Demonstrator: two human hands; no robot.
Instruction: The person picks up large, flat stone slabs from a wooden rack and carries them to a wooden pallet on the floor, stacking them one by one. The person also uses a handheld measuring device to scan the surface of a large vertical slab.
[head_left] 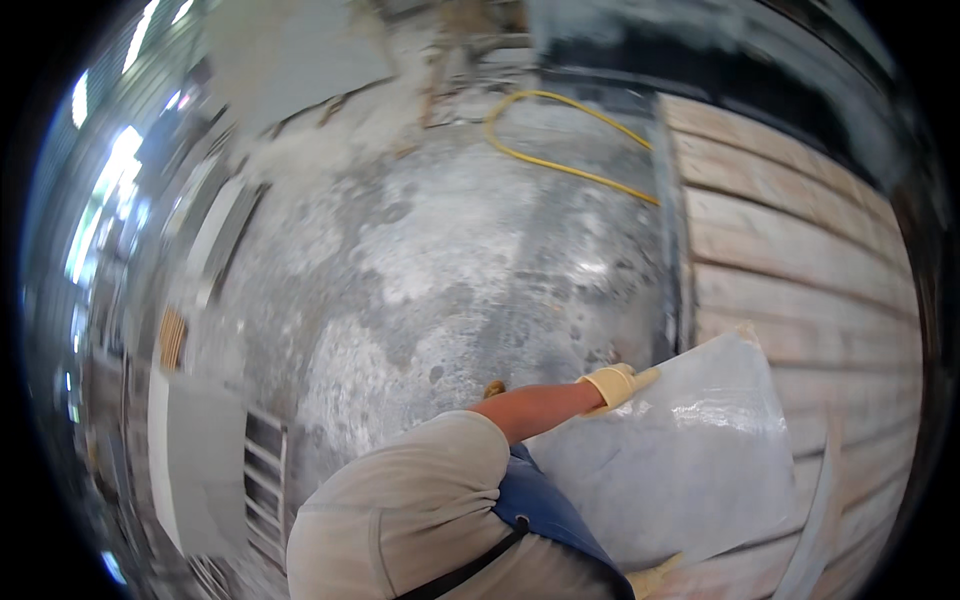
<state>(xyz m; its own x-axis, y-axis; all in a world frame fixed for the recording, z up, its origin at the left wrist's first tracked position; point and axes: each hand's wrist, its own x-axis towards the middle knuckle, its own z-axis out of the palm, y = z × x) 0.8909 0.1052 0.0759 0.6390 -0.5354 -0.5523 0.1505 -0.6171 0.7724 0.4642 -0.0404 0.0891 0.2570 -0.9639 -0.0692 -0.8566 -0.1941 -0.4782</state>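
A pale grey, glossy slab [680, 450], which looks like stone, lies partly over the wooden planks at the right. Its near left part reaches toward my blue apron [550, 505]. My left hand [622, 385], in a cream-yellow glove, grips the slab's left edge, with a finger lying along it. At the near edge, my right hand [655, 578] in a matching glove holds the slab. Most of that hand is hidden by my body and cut off by the frame's lower rim. Both hands' undersides are out of sight.
A platform of wooden planks [790, 235] with a metal edge stands at the right. A narrow strip [818, 510] lies on it. A yellow hose [560, 165] loops over the wet concrete floor [450, 250]. At the left are a pale block [205, 470] and a ladder-like rack [265, 475].
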